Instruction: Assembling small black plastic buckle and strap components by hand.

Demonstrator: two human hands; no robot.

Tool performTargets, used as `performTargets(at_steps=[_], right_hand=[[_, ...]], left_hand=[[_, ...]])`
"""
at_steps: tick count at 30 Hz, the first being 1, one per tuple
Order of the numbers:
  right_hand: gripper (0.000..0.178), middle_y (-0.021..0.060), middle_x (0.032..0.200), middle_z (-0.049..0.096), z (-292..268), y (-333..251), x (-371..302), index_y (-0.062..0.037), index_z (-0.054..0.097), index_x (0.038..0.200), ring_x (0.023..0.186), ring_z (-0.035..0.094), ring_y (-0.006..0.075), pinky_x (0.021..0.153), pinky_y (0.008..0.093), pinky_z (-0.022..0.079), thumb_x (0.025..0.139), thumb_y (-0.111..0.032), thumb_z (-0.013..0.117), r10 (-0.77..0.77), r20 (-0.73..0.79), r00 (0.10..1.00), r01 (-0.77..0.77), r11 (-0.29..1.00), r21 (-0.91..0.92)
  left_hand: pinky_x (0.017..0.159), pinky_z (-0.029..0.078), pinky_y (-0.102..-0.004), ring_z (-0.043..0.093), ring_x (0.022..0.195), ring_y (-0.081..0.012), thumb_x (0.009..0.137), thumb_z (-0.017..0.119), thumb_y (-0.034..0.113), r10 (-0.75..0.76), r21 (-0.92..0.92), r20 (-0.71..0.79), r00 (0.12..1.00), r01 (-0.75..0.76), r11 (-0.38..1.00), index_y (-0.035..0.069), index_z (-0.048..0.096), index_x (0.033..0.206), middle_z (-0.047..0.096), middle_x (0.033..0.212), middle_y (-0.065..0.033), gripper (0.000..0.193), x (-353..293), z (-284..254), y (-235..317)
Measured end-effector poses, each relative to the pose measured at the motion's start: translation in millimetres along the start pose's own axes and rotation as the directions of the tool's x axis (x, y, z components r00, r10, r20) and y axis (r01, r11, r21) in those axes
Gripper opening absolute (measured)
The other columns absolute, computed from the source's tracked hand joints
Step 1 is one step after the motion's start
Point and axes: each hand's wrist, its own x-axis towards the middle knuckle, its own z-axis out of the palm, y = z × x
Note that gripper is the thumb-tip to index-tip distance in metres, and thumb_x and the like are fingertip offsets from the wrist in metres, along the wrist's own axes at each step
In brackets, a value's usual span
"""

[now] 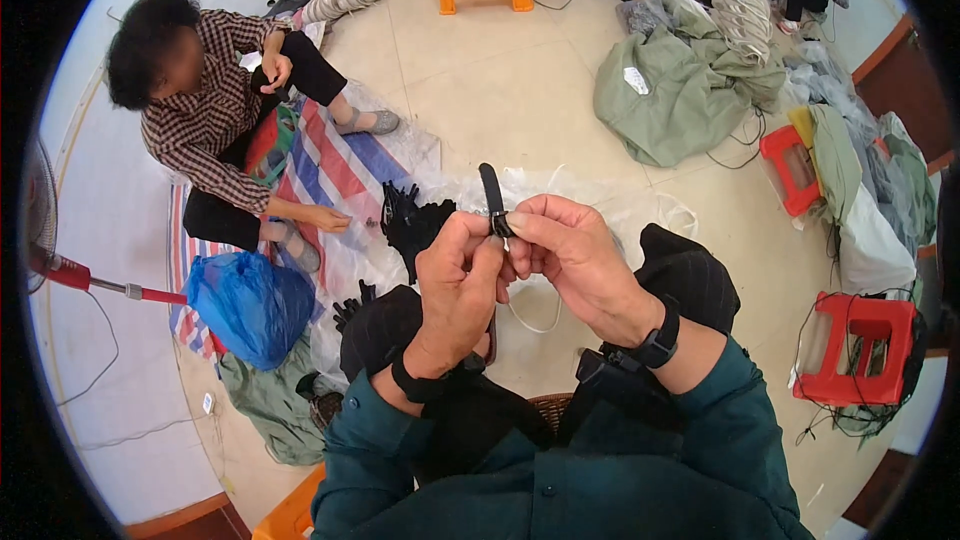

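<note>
Tiled floor (490, 80); strap (491, 186) juts above both hands (452, 275) (583, 262).

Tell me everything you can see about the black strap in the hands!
The black strap is narrow and flat with a rounded tip, and its material, perhaps webbing or rubber, is hard to tell. Its free end sticks up above the fingers, leaning slightly left. Lower down is a small, dark, shiny piece that looks like a buckle. The left hand and right hand pinch it there, hiding part of it.
</note>
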Motion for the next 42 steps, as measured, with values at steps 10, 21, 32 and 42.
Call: performTargets(at_steps=[10,21,32,42], right_hand=[[0.011,0.0029,0.068,0.058,-2.1,1.2,1.4,-0.0034,0.056,0.084,0.058,0.054,0.01,0.057,0.0243,0.046,0.084,-0.014,0.061,0.024,0.011,1.0,-0.025,0.999,0.033],[0.011,0.0011,0.068,0.056,-3.5,-1.2,2.6,-0.0038,0.056,0.088,0.06,0.053,0.0091,0.059,0.0222,0.044,0.086,-0.015,0.057,0.01,0.02,1.0,-0.009,0.998,-0.055],[0.017,0.0,0.075,0.056,4.3,5.5,3.8,-0.0018,0.058,0.098,0.068,0.051,0.0061,0.061,0.0207,0.044,0.089,-0.016,0.056,-0.233,0.158,0.96,0.271,0.918,-0.29],[0.009,-0.0021,0.085,0.055,-14.2,-1.6,8.6,-0.004,0.057,0.09,0.079,0.05,0.0061,0.074,0.0212,0.041,0.086,-0.012,0.057,0.054,0.369,0.928,-0.02,0.995,-0.095]], left_hand=[[0.041,0.039,-0.019,0.05,0.051,-0.0052,0.088,0.047,0.001,0.089,0.102,-0.038,0.995,-0.084,0.991,0.0,0.052,0.088,0.058,0.067,-0.0033,0.005,-3.5,0.5,-0.3],[0.048,0.046,-0.0224,0.058,0.052,-0.0088,0.079,0.05,-0.007,0.256,0.317,-0.068,0.964,-0.223,0.922,-0.001,0.05,0.082,0.059,0.06,-0.007,0.007,-7.0,2.9,-5.9],[0.049,0.046,-0.0233,0.06,0.052,-0.0115,0.077,0.05,-0.009,0.346,0.339,-0.058,0.936,-0.308,0.889,-0.002,0.05,0.083,0.059,0.06,-0.0081,0.009,-10.5,-3.4,-3.9],[0.044,0.041,-0.0256,0.054,0.045,-0.0172,0.072,0.054,-0.008,0.389,0.402,0.116,0.914,-0.401,0.823,-0.002,0.054,0.084,0.054,0.058,-0.0096,0.013,-18.1,-16.8,-3.3]])
